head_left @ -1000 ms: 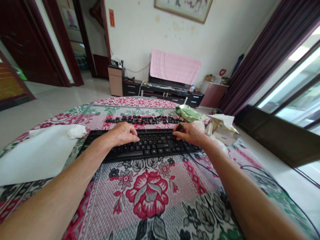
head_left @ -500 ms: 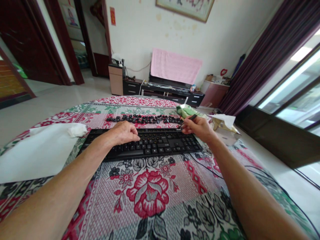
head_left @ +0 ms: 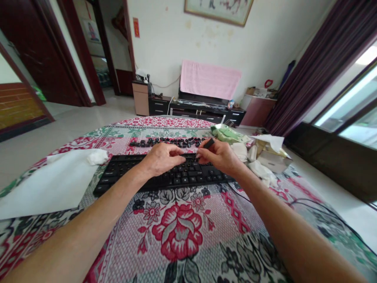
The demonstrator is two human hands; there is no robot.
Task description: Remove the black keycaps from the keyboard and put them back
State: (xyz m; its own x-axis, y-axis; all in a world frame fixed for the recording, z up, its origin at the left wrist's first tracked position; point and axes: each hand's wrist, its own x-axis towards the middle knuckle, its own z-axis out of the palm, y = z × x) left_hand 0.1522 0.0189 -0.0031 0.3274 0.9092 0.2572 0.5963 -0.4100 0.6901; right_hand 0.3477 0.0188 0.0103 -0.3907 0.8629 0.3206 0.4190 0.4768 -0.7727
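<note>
A black keyboard (head_left: 191, 180) lies on the patterned tablecloth, and many of its upper keys are off, leaving bare sockets. Over its middle is my left hand (head_left: 161, 158), thumb and forefinger stretched toward the right with a small gap between them, nothing visible held. My right hand (head_left: 219, 156) pinches a small tool with a black handle (head_left: 209, 143), pointed down at the keyboard's upper rows; its tip is hidden by my fingers. Behind the keyboard, loose black keycaps (head_left: 165, 142) lie in a long strip, partly covered by my hands.
White paper (head_left: 55, 182) with a crumpled tissue (head_left: 97, 157) lies on the left. On the right are a green packet (head_left: 228, 134), crumpled tissues (head_left: 262, 172) and a tissue box (head_left: 272, 157). The keyboard's cable (head_left: 321, 206) trails rightward over the floral tablecloth (head_left: 179, 236).
My right hand has moved left with the tool, from the keyboard's right part to near its middle. My left hand has shifted right toward it, thumb and forefinger now more extended. The view has tilted slightly.
</note>
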